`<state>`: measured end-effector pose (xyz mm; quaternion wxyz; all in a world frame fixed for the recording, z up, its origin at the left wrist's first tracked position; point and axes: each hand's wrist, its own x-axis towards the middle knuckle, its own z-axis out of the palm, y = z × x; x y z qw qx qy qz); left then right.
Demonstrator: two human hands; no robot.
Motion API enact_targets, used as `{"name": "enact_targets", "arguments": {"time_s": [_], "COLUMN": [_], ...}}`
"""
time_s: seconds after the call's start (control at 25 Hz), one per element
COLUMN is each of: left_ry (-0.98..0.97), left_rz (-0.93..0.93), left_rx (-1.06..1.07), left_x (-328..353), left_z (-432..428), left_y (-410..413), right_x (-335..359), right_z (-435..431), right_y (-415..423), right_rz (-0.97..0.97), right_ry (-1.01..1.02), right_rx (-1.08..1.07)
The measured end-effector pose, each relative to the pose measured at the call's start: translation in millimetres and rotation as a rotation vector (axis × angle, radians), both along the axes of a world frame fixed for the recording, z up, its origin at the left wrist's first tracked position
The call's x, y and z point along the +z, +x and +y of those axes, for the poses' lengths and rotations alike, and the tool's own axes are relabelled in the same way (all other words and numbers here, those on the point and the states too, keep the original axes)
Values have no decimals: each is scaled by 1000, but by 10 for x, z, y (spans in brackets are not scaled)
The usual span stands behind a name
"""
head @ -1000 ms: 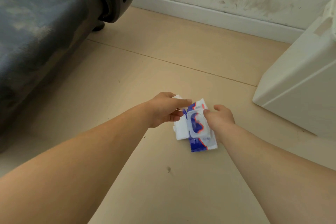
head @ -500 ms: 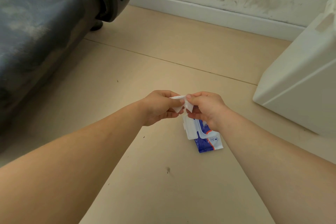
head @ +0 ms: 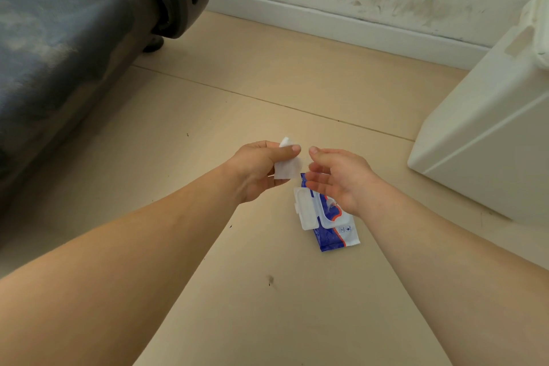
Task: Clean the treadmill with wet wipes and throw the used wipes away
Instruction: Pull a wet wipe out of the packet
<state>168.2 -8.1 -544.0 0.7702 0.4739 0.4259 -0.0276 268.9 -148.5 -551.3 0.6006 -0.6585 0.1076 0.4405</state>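
So the wipe (head: 286, 166) is out now. A second ago both hands were down on the wipes pack (head: 334, 236), and half a second ago both were pinching the same white sheet just above it. Now the right hand (head: 341, 178) has let go and only the left hand (head: 258, 169) has it. The sheet looks fully clear of the pack, so I'd say the "get a wipe" part is done and no actual cleaning has started yet.

The left hand has its thumb on top and its fingers curled under. It pinches the wipe, which looks bunched or folded, just up and left of the pack. The right hand is loose, with fingers spread and relaxed and nothing in them. It hovers right over the pack's upper end and is a bit blurry, so I can't tell if it touches the pack.

The pack itself lies flat on the floor (head: 208, 246) with its lid (head: 304, 211) flipped open to the left. The treadmill (head: 59, 53) is well off to the upper left of the pack, and its belt looks pretty dusty. There's a white boxy container (head: 490, 142) well off to the pack's right. It might be the bin, but I can't tell.

My guess is that the left hand swings the wipe over to the belt next. I'd shut that lid first, or the rest will dry out.
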Motion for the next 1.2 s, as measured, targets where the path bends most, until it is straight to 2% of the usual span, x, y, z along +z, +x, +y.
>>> {"name": "enact_targets", "arguments": {"time_s": [0.12,0.24,0.44,0.64,0.8,0.96,1.08,1.2], "left_ry": [-99,-214,24,142,246,303,478,649], "left_rz": [-53,-62,-43,-94,-68,-44,-2,17], "left_rx": [-61,71,-1,-13,-50,2,40,-22], "left_x": [42,56,38,182,210,156,194,246], "left_z": [-41,-38,-87,58,115,80,45,47], "left_y": [23,47,19,80,114,107,106,124], "right_x": [-6,-2,65,215,257,399,430,450], "right_z": [37,55,206,434,409,360,377,423], "right_y": [-54,-37,-58,-3,7,-14,-82,-89], "right_rz": [28,7,-62,-188,-193,-64,-84,-134], "right_ry": [10,38,20,-18,-60,83,103,99], "right_rx": [104,89,47,-77,-106,46,77,55]}}
